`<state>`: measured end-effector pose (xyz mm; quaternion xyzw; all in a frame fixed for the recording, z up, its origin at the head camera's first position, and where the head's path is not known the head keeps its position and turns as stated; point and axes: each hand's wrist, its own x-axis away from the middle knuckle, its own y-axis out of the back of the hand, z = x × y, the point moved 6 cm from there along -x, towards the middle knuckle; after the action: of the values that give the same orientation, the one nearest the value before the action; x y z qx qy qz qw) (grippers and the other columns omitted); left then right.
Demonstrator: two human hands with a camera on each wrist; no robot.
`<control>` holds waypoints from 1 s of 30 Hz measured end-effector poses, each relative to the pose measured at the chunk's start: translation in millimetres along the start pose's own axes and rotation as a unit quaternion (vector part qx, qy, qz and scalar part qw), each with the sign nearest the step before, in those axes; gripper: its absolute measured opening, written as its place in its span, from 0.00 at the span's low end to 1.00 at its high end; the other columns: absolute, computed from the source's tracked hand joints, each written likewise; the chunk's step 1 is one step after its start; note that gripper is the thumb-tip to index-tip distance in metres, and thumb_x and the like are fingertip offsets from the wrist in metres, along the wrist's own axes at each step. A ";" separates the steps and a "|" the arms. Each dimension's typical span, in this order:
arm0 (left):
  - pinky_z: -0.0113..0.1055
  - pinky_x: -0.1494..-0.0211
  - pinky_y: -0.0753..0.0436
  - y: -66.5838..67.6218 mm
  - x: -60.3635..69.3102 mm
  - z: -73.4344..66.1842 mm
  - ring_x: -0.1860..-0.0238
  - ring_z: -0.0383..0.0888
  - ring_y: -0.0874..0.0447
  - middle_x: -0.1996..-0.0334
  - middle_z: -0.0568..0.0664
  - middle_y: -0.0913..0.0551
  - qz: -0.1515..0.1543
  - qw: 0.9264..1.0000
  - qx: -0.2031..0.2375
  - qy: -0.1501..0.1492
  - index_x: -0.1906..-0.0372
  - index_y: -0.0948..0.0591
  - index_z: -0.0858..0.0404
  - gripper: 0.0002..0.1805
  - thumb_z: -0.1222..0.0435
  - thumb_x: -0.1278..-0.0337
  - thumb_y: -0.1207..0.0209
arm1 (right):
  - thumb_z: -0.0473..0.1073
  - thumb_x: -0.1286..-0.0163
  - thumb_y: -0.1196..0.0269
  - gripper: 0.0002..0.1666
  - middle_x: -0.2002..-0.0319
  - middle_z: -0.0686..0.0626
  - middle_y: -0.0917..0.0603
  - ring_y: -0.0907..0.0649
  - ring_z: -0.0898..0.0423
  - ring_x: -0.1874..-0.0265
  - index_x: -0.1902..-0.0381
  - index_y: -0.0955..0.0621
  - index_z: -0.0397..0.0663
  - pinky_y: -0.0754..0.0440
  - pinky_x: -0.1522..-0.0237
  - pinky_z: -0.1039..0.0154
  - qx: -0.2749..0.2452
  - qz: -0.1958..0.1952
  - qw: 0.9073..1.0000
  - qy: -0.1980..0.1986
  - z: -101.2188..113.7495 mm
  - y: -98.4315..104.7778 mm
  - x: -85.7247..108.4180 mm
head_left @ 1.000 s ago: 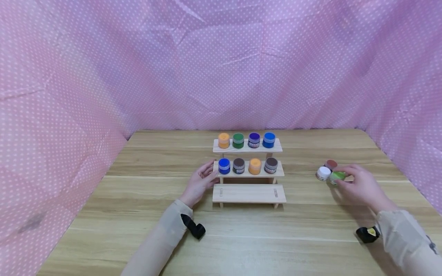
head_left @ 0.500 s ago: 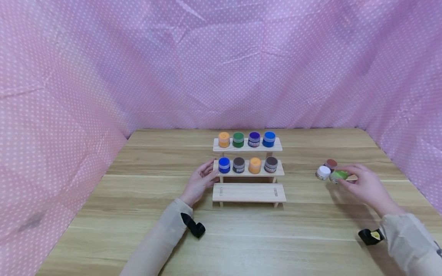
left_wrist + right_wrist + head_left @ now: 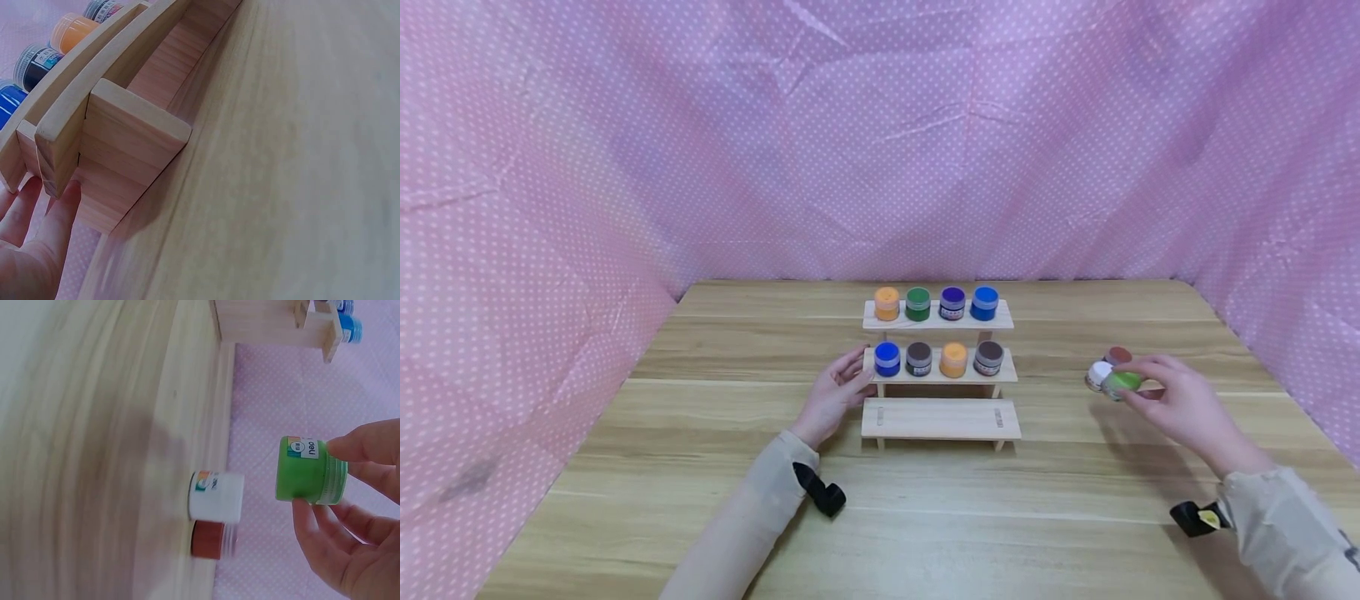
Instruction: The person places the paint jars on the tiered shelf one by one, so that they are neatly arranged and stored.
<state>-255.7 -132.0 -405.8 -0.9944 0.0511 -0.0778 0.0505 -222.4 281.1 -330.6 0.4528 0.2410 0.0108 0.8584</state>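
Observation:
A three-tier wooden display rack (image 3: 942, 419) stands mid-table. My left hand (image 3: 835, 398) holds the left end of its middle shelf; in the left wrist view, the fingers (image 3: 59, 219) reach the shelf ends. To the right, my right hand (image 3: 1180, 404) pinches a light green paint jar (image 3: 303, 470) between thumb and fingers. That jar is raised off the table. Beside it, a white paint jar (image 3: 217, 497) and a red-brown paint jar (image 3: 207, 539) stand close together on the table; the green one partly hides the white one in the head view.
The top shelf bears orange, green, purple and blue jars (image 3: 985, 304). On the middle shelf stand a blue jar (image 3: 887, 359), two dark brown jars (image 3: 988, 358) and an orange jar (image 3: 954, 360). A pink dotted cloth (image 3: 880, 150) hangs behind the wooden table (image 3: 970, 517).
My right hand has lifted the light green jar and moved it slightly left, in front of the white jar. The left hand stays at the rack.

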 end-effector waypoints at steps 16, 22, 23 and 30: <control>0.42 0.44 0.18 -2.8 2.0 1.1 0.49 0.48 0.19 0.37 0.63 0.28 -0.002 1.000 -0.007 -0.008 0.31 0.37 0.61 0.28 0.69 0.35 0.46 | 0.22 0.56 0.31 0.21 0.62 0.42 0.20 0.27 0.79 0.66 0.59 0.18 0.33 0.21 0.69 0.84 -0.015 -0.018 0.996 0.087 37.5 -4.8 -10.5; 0.42 0.44 0.18 -1.9 1.5 -0.3 0.53 0.47 0.18 0.36 0.65 0.31 0.010 1.000 -0.010 -0.015 0.30 0.39 0.62 0.30 0.69 0.35 0.47 | 0.23 0.56 0.30 0.22 0.62 0.45 0.20 0.26 0.78 0.66 0.59 0.17 0.35 0.21 0.68 0.84 -0.018 -0.024 0.994 0.105 55.6 -3.0 -19.1; 0.42 0.44 0.18 -1.6 1.4 -0.5 0.54 0.46 0.18 0.36 0.65 0.31 0.010 1.000 -0.010 -0.014 0.30 0.38 0.62 0.29 0.69 0.35 0.47 | 0.22 0.56 0.30 0.22 0.62 0.45 0.20 0.26 0.78 0.66 0.59 0.17 0.35 0.21 0.69 0.84 -0.021 -0.025 0.993 0.109 59.4 -2.9 -20.7; 0.42 0.43 0.19 -0.8 1.5 -1.6 0.52 0.46 0.18 0.36 0.63 0.29 0.004 1.000 -0.004 -0.007 0.30 0.37 0.61 0.28 0.69 0.34 0.47 | 0.22 0.56 0.30 0.22 0.61 0.45 0.20 0.22 0.73 0.68 0.59 0.17 0.36 0.19 0.69 0.82 -0.045 -0.031 0.989 0.138 89.1 -7.4 -32.8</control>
<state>-254.4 -131.5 -403.9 -0.9949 0.0547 -0.0703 0.0470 -215.1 200.2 -280.9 0.4003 0.3701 0.0567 0.8364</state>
